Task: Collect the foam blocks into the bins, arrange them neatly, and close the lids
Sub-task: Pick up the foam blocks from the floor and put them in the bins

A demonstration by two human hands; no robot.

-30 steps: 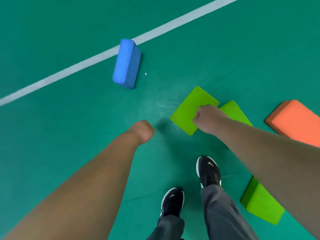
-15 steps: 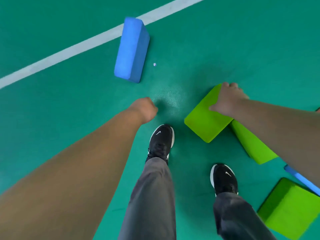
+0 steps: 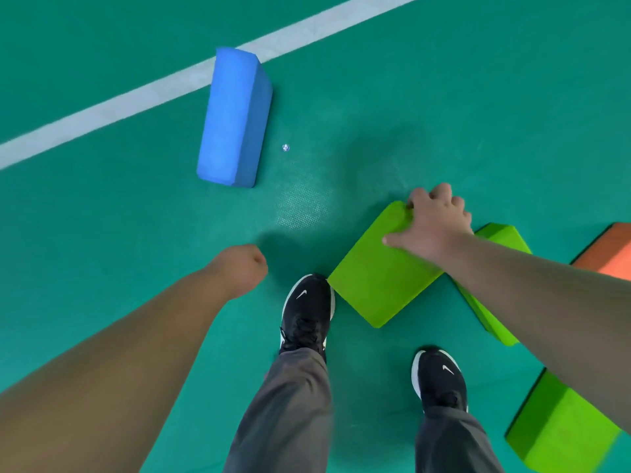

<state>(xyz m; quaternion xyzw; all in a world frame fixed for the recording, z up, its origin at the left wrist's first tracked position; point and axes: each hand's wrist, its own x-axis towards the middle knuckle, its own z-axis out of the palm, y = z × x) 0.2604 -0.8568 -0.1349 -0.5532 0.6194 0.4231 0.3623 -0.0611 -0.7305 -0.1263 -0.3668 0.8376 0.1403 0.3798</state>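
Held green block [image 3: 379,274]: lies flat on the green floor [image 3: 444,97], just in front of the person's left shoe [image 3: 307,308], one corner touching or nearly touching the toe.
Right hand [image 3: 435,227]: its grip is clamped on the far upper corner of that block, fingers [image 3: 440,192] curled over the far edge and thumb [image 3: 392,240] pressed on the top face; taking it by the corner likely lets one hand lift it off the floor.
Left hand [image 3: 240,268]: closed in a loose fist, holding nothing, hanging above the floor; it seems kept free for balance or for another block.
Second green block [image 3: 502,240]: just beside the held one and partly hidden by the right forearm; whether the two touch cannot be told.
Third green block [image 3: 560,431]: at the lower right, near the right shoe [image 3: 438,380], partly hidden by the arm.
Orange block [image 3: 611,254]: at the right edge, cut off by the frame.
Blue block [image 3: 234,116]: stands on its long narrow side, well apart from the green ones, its far end over the white line [image 3: 102,112].
Bins: not in view.
Stage: collecting is early by this judgement, since five blocks are on the floor.
Small speck [image 3: 285,147]: a tiny pale bit on the floor beside the blue block, too small to identify.
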